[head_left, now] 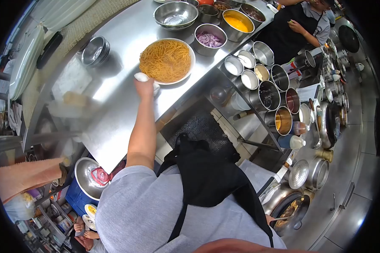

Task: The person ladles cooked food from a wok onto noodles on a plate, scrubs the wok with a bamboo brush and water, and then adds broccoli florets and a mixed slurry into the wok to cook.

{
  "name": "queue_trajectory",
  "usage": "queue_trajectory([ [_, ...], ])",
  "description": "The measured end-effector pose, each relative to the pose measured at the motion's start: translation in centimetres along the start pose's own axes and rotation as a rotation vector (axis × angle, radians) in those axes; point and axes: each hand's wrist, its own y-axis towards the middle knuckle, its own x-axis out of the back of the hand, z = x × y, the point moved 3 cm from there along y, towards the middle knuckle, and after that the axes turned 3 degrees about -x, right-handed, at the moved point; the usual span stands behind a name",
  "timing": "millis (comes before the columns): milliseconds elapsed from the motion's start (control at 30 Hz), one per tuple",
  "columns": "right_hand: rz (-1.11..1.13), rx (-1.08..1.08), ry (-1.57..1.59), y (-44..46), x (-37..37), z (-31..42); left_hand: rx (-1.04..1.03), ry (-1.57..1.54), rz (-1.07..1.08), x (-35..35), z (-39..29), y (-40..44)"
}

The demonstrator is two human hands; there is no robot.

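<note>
My left hand is closed around a bunched white cloth at the near edge of a white plate. A broad heap of thin golden noodles covers most of the plate, which rests on the steel counter. Low on the right, my right hand is mostly hidden behind my shirt and apron. Its visible part is at the handle of a metal ladle or spatula, whose far end lies in a dark wok with food in it.
Stacked steel bowls, sliced red onion and yellow liquid in pots stand beyond the plate. Several seasoning pots line the right. A co-worker's hand shows top right; another person's hands show bottom left.
</note>
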Motion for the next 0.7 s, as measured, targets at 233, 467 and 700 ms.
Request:
queue_trajectory([
  [233,0.006,-0.069,0.011,1.1,0.0,-0.9,-0.137,0.090,0.111,3.5,2.8,1.7],
  [467,0.017,-0.158,-0.032,5.5,-0.7,-9.1,-0.008,0.107,0.143,7.7,0.7,1.9],
  [700,-0.050,-0.316,0.315,0.1,0.9,-11.5,-0.465,-0.278,0.396,1.5,-16.9,-6.1],
])
